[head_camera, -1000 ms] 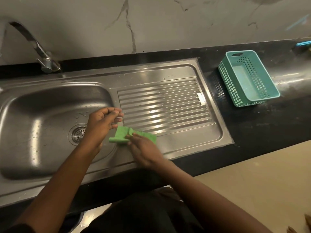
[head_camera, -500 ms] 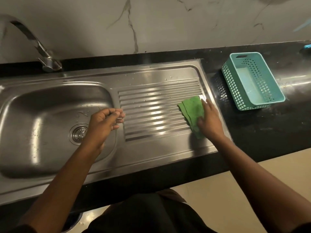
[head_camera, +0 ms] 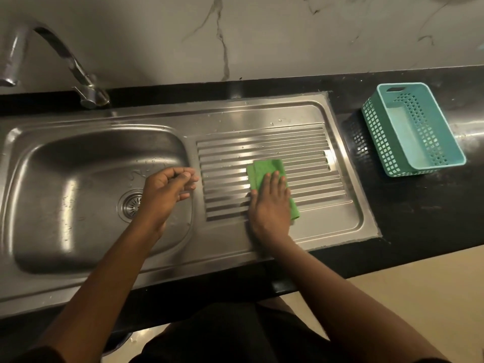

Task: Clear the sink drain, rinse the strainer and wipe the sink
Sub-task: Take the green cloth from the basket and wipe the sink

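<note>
A black tabletop (head_camera: 419,218) carries a steel sink (head_camera: 167,268) set into it, the basin on the left and a ribbed drainboard (head_camera: 309,142) on the right. In the basin floor sits the round drain strainer (head_camera: 129,204), partly hidden by the left wrist. A curved faucet (head_camera: 78,72) rises behind the basin against the marbled wall. On the tabletop to the right of the sink stands a teal perforated basket (head_camera: 445,142), well apart from both hands.

The right hand (head_camera: 271,203) lies flat, fingers spread and extended, pressing down on a folded green cloth (head_camera: 264,170) in the middle of the drainboard ribs — the cloth shows beyond the fingertips and along the hand's right edge. The left hand (head_camera: 167,191) hovers at the basin's right rim, fingers loosely curled toward the thumb — holding nothing that can be seen
</note>
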A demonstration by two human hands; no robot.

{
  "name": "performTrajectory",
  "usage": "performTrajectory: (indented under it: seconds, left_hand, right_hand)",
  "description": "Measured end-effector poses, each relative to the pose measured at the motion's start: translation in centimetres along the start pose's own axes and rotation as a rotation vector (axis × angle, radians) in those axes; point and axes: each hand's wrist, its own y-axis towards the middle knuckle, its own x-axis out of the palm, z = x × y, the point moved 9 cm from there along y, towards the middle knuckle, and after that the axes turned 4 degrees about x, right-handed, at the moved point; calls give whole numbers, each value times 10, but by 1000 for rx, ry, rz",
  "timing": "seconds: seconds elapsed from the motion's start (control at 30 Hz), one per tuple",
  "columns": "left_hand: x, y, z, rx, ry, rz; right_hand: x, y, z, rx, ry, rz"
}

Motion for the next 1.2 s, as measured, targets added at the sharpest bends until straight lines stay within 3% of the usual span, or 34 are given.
performTrajectory:
  seconds: [0.2,0.37,0.43,0.67,0.8,0.9,1.1,1.2]
  left_hand:
    - [-5,-4,1,-3,3,28]
    - [-7,-5,0,-3,3,35]
    - [-8,-4,-1,-7,7,35]
    - [-7,-2,-3,-13,-5,25]
    - [-9,-2,-2,-14,-14,26]
    - [-12,-1,0,-15,-11,27]
    - [-18,-1,5,-9,1,26]
    - [-20,-1,6,-9,-1,28]
  right_hand:
    - [55,-54,-121,-346,-32,-194]
    - [39,-43,-105,-696,-149,-197]
    - [25,-28,-82,-758,-174,-169]
    - [-48,33,52,-425,-239,-43]
    - [-82,58,98,-262,-325,-44]
    - [-109,77,119,-61,-260,73]
    - [-68,78,78,112,-35,130]
    - [-32,49,14,-18,-15,88]
